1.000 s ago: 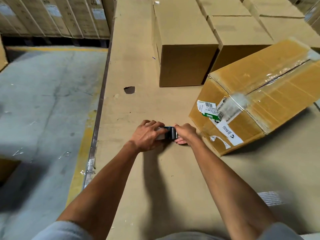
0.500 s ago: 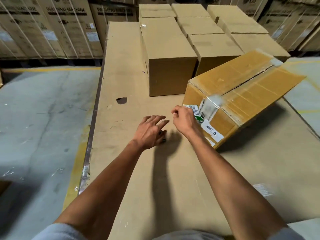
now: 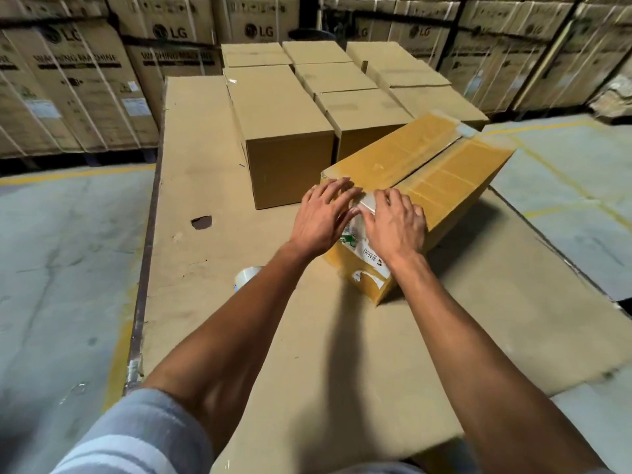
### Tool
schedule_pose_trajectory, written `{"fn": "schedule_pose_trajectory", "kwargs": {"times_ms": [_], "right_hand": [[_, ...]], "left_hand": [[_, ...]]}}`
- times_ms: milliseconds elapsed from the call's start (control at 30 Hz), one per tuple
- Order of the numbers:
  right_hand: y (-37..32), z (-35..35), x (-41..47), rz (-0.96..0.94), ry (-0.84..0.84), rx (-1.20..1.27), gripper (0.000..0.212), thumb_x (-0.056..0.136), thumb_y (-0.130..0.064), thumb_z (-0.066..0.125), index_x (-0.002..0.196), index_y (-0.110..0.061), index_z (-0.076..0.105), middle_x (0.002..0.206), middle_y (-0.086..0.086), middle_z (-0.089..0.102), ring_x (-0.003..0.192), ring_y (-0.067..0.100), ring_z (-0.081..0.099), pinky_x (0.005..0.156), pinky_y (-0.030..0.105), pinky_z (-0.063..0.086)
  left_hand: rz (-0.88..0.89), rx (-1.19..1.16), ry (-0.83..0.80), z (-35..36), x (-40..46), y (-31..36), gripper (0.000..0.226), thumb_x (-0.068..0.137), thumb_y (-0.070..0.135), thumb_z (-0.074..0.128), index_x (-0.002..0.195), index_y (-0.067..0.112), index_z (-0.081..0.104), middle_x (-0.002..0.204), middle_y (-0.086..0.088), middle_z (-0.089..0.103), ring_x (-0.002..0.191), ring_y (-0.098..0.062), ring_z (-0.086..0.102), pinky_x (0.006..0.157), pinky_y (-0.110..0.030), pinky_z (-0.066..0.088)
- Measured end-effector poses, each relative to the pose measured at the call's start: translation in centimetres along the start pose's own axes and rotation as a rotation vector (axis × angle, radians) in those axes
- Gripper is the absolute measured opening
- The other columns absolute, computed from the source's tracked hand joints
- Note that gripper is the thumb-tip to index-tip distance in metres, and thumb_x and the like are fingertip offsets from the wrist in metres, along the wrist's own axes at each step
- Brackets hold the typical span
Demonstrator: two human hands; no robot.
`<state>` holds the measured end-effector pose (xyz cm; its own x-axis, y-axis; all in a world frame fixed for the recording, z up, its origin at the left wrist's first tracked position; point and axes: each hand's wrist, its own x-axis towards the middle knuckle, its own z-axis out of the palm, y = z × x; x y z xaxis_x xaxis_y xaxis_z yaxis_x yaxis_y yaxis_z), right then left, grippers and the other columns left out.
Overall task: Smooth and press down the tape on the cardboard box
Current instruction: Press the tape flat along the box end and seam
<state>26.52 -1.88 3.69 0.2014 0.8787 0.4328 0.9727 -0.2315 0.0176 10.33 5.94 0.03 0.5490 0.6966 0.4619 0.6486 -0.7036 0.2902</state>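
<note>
The taped cardboard box (image 3: pixel 427 172) lies skewed on the cardboard-covered table (image 3: pixel 191 172), just in front of a block of plain boxes (image 3: pixel 284 131). Both hands rest flat and open-fingered, gripping nothing, on its near top edge: left hand (image 3: pixel 325 217) and right hand (image 3: pixel 395 222) flank the clear tape strip (image 3: pixel 366 201) where it folds over the end. The pressing step appears underway; next, the palms likely need to sweep along the seam and down the end face.

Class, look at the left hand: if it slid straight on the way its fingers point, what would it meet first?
Probably only more of the taped box: the left hand points up-right along its top.
</note>
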Motion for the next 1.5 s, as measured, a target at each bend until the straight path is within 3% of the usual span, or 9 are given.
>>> {"fn": "schedule_pose_trajectory", "kwargs": {"times_ms": [100, 167, 267, 400, 600, 867, 1000, 1133, 1500], "right_hand": [[0.8, -0.2, 0.0, -0.057, -0.015, -0.05, 0.055, 0.107, -0.057, 0.037, 0.136, -0.015, 0.057, 0.128, 0.013, 0.065, 0.113, 0.028, 0.065, 0.089, 0.045, 0.052], [1.4, -0.2, -0.1, -0.088, -0.039, -0.079, 0.056, 0.108, -0.058, 0.034, 0.136, -0.015, 0.057, 0.128, 0.013, 0.066, 0.112, 0.028, 0.065, 0.089, 0.046, 0.053], [2.4, -0.3, -0.4, -0.116, -0.054, -0.077, 0.057, 0.108, -0.057, 0.035, 0.136, -0.015, 0.059, 0.129, 0.013, 0.068, 0.113, 0.029, 0.066, 0.093, 0.047, 0.052], [3.4, -0.6, -1.0, -0.151, -0.046, -0.044, 0.056, 0.108, -0.059, 0.038, 0.133, -0.015, 0.063, 0.127, 0.011, 0.07, 0.11, 0.028, 0.068, 0.092, 0.046, 0.052], [6.1, -1.3, -2.9, -0.221, -0.008, -0.03, 0.051, 0.108, -0.057, 0.041, 0.131, -0.018, 0.065, 0.125, 0.005, 0.072, 0.107, 0.024, 0.069, 0.087, 0.042, 0.054], [11.2, -2.4, -5.9, -0.27, 0.089, 0.019, 0.043, 0.11, -0.052, 0.042, 0.127, -0.022, 0.069, 0.124, 0.0, 0.076, 0.105, 0.021, 0.073, 0.084, 0.039, 0.054], [11.8, -2.5, -6.7, -0.218, 0.122, -0.014, 0.048, 0.112, -0.051, 0.036, 0.134, -0.022, 0.067, 0.13, -0.001, 0.074, 0.114, 0.02, 0.072, 0.088, 0.038, 0.053], [11.6, -1.4, -8.0, -0.182, 0.088, -0.048, 0.053, 0.112, -0.051, 0.031, 0.15, -0.024, 0.057, 0.151, -0.001, 0.062, 0.138, 0.021, 0.06, 0.109, 0.043, 0.047], [12.0, -0.4, -8.7, -0.209, 0.163, -0.062, 0.059, 0.106, -0.06, 0.048, 0.149, -0.021, 0.058, 0.153, 0.0, 0.06, 0.14, 0.021, 0.059, 0.113, 0.044, 0.045]], "left_hand": [[0.056, 0.102, -0.068, 0.3, 0.8, -0.7, 0.054, 0.114, 0.062, 0.026, 0.162, 0.042, 0.042, 0.172, 0.001, 0.039, 0.166, -0.029, 0.021, 0.134, -0.063, 0.012], [0.083, 0.121, -0.077, 0.3, 0.8, -1.0, 0.052, 0.115, 0.062, 0.027, 0.161, 0.043, 0.042, 0.17, -0.001, 0.041, 0.166, -0.03, 0.022, 0.136, -0.061, 0.009], [0.129, 0.156, -0.043, 0.1, 0.9, -0.6, 0.05, 0.114, 0.061, 0.032, 0.156, 0.04, 0.048, 0.159, -0.003, 0.051, 0.157, -0.03, 0.036, 0.134, -0.057, 0.017], [0.144, 0.229, 0.01, -0.2, 0.5, 0.4, 0.048, 0.113, 0.064, 0.035, 0.15, 0.041, 0.054, 0.146, 0.0, 0.058, 0.141, -0.027, 0.048, 0.115, -0.053, 0.035], [0.136, 0.293, 0.012, -0.6, -0.9, 3.0, 0.048, 0.111, 0.066, 0.035, 0.144, 0.041, 0.058, 0.133, 0.0, 0.06, 0.124, -0.027, 0.05, 0.103, -0.051, 0.039], [0.307, 0.221, 0.066, -1.0, -0.2, 7.5, 0.045, 0.111, 0.063, 0.045, 0.116, 0.026, 0.071, 0.105, -0.003, 0.062, 0.1, -0.028, 0.055, 0.092, -0.048, 0.042], [0.323, 0.059, -0.054, -0.3, 1.3, 8.1, 0.052, 0.107, 0.067, 0.049, 0.119, 0.019, 0.063, 0.113, -0.007, 0.059, 0.1, -0.027, 0.055, 0.089, -0.046, 0.049], [0.327, 0.099, -0.047, 0.8, 1.0, 8.0, 0.064, 0.105, 0.075, 0.04, 0.128, 0.019, 0.059, 0.125, -0.006, 0.061, 0.11, -0.027, 0.055, 0.093, -0.044, 0.05], [0.396, 0.197, 0.017, 1.7, 0.2, 7.2, 0.069, 0.098, 0.08, 0.053, 0.133, 0.021, 0.062, 0.13, -0.007, 0.062, 0.111, -0.029, 0.056, 0.092, -0.046, 0.046]]}}
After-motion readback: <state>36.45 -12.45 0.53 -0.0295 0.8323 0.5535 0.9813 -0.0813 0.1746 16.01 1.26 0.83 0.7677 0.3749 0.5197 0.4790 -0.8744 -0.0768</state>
